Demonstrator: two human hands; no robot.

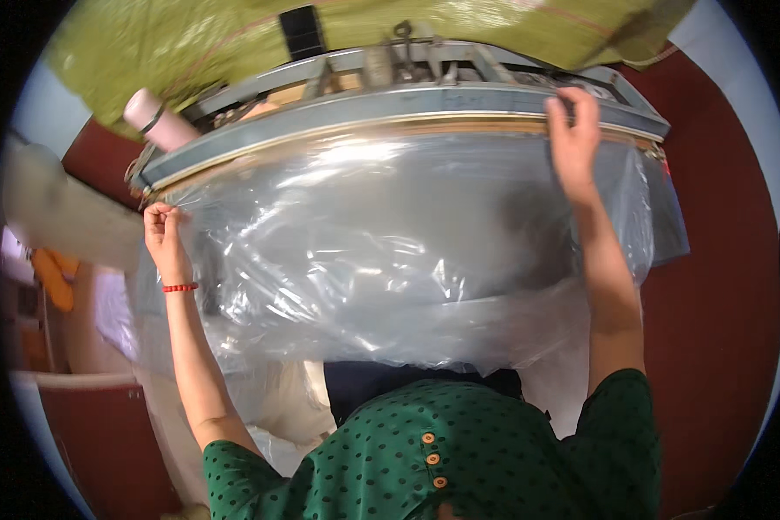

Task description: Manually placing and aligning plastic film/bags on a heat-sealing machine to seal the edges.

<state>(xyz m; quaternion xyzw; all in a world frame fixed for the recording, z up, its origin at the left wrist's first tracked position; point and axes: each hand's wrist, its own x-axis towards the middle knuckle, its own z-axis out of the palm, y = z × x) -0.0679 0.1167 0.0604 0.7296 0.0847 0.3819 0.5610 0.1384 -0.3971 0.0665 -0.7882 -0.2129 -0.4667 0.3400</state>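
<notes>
A clear, shiny plastic sheet (364,251) spreads in wrinkles in front of me, its far side along a long metal frame (355,114). At the sheet's far left corner my left hand (165,236) is closed, fingertips pinched on the film's edge; a red bead bracelet circles that wrist. My right hand (574,139) is raised by the right part of the frame. Its thumb and fingers are bent but apart, with nothing visible between them. Whether those fingertips touch the metal I cannot tell.
A pink bottle (159,120) with a dark band leans at the frame's left end. Tools (405,43) and loose items sit inside the frame. Yellow-green woven sheeting (459,26) lies beyond it. Dark red panels (711,329) stand right and lower left.
</notes>
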